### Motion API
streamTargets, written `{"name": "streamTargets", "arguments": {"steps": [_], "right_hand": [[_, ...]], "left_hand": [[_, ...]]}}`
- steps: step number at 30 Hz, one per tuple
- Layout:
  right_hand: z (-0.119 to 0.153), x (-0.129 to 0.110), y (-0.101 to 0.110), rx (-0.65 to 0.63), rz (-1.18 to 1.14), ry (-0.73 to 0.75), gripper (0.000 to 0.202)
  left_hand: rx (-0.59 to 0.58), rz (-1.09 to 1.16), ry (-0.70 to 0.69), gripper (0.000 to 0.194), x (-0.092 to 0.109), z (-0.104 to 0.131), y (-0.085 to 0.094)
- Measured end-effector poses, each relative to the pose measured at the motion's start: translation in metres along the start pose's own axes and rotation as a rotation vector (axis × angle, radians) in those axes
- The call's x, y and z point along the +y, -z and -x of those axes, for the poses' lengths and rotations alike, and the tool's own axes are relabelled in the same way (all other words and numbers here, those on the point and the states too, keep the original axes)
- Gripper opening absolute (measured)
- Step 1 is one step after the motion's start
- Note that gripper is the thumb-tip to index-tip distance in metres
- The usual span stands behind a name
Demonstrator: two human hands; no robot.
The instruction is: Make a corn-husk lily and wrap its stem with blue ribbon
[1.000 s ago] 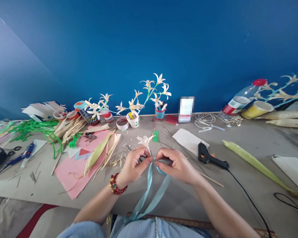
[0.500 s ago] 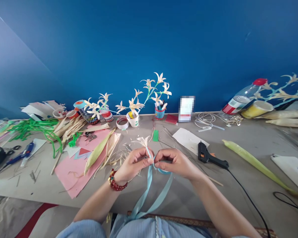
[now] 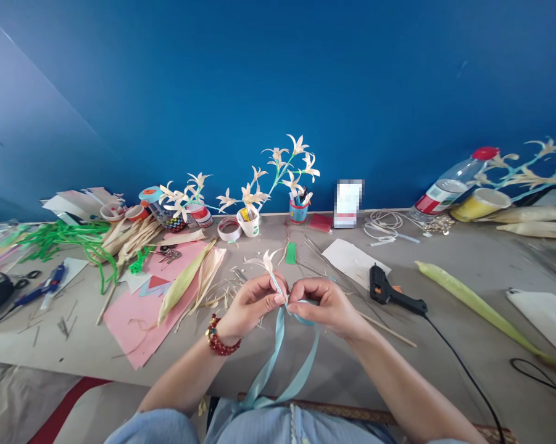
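Flower [image 3: 268, 263] turned more side-on than 1 second ago, its leaning stem [image 3: 276, 283] pinched in the left hand [image 3: 261, 302], pale-blue ribbon [image 3: 278, 339] pinched in the right hand [image 3: 321, 302], both hands meeting above the bench [image 3: 374, 376], glue gun [image 3: 391, 293] lying to their right

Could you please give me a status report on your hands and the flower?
Left hand pinching flower. Right hand pinching ribbon. Flower tilted left. Black glue gun off right, untouched.
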State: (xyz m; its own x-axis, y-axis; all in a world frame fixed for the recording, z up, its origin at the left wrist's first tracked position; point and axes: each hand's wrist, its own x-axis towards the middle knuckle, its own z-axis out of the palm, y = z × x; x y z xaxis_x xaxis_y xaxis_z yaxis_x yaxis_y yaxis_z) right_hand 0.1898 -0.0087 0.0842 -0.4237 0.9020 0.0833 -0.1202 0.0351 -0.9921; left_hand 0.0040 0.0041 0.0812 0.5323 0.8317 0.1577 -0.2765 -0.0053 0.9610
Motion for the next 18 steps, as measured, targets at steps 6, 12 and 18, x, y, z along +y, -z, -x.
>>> {"name": "streamTargets", "arguments": {"steps": [6,12,18], "right_hand": [[0.0033,-0.0035,-0.0028,0.154,0.38,0.194,0.014],[0.0052,-0.0054,-0.0019,0.163,0.488,0.2,0.013],[0.004,-0.0086,0.0045,0.057,0.302,0.088,0.017]], "left_hand": [[0.133,-0.231,-0.071,0.015,-0.001,0.0001,-0.0016],[0.148,-0.367,-0.097,0.016,0.0011,0.002,-0.0026],[0.099,-0.307,-0.065,0.02,0.0072,0.0025,-0.0045]]}}
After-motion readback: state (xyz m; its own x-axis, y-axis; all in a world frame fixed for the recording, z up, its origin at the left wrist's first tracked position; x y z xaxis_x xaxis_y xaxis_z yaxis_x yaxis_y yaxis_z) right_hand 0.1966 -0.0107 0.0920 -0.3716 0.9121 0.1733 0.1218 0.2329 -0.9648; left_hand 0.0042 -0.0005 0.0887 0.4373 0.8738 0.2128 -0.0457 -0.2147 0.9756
